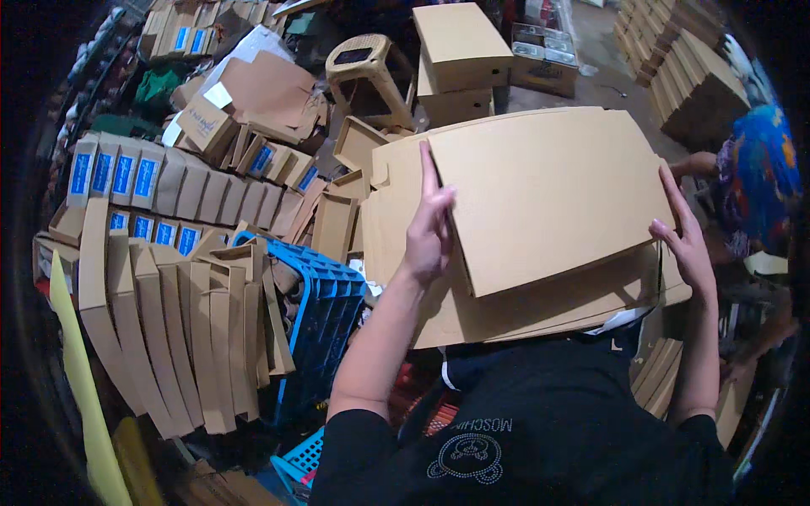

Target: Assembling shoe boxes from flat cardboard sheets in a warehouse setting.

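Observation:
A shallow brown cardboard box [553, 202] is held between my two hands, its broad flat face up and slightly tilted. My left hand [430, 232] presses its left side, forefinger stretched along the edge and thumb near the rim. On the opposite side, my right hand [685, 236] grips the right edge with fingers along it and the thumb close to the near corner. Below the box lie flat cardboard sheets [439, 325], partly covered by it. Its underside is hidden.
A blue plastic crate [325, 295] stands left, beside a row of upright cardboard boxes [169, 329]. Blue-labelled boxes [122, 173] line up behind. Farther off are a plastic stool [367, 67] and stacked cartons [464, 46]. Another person [755, 181] is at the right.

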`<state>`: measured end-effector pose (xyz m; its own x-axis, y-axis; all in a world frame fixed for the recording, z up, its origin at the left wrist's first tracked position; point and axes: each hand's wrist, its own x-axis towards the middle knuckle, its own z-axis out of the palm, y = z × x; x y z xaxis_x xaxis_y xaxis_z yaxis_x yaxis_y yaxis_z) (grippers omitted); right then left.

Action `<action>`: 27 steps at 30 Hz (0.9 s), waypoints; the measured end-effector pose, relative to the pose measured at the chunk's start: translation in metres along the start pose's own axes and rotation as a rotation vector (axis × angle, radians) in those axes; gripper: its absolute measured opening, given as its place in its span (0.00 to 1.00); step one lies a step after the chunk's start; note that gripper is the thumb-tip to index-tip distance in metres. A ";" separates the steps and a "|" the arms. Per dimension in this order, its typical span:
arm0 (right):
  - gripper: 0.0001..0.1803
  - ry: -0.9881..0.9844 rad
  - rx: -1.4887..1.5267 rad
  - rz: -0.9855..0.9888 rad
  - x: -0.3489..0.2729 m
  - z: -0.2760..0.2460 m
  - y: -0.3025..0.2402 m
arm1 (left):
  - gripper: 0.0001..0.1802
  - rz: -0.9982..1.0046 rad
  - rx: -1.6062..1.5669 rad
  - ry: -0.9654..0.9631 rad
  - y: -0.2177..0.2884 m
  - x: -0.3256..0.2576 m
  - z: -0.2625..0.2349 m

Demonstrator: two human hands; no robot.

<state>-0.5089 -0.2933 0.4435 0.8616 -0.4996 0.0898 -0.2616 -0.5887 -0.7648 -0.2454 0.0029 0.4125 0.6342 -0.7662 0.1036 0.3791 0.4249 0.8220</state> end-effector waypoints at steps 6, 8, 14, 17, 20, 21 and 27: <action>0.39 -0.103 0.391 0.037 0.005 -0.020 0.018 | 0.42 0.063 0.028 0.047 -0.019 -0.004 -0.027; 0.39 -0.120 0.571 0.094 0.013 -0.035 0.044 | 0.41 0.031 0.084 0.061 -0.020 -0.010 -0.033; 0.42 0.146 0.837 0.216 0.048 -0.052 0.081 | 0.45 -0.046 0.323 0.085 -0.018 -0.027 -0.022; 0.44 -0.173 0.451 -0.048 0.044 -0.004 0.037 | 0.56 -0.059 0.536 0.004 -0.043 -0.038 -0.003; 0.54 -0.176 0.464 0.045 0.046 -0.003 0.010 | 0.63 -0.184 0.440 -0.086 -0.029 -0.031 -0.014; 0.54 -0.197 0.537 0.088 0.046 -0.004 0.009 | 0.63 -0.178 0.435 -0.079 -0.026 -0.028 -0.012; 0.55 -0.255 0.359 0.115 0.042 -0.008 -0.006 | 0.62 0.038 0.096 0.037 -0.021 -0.029 0.008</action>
<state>-0.4749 -0.3163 0.4568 0.9271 -0.3497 -0.1348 -0.2336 -0.2579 -0.9375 -0.2773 0.0128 0.3968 0.6721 -0.7312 0.1166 0.2888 0.4038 0.8681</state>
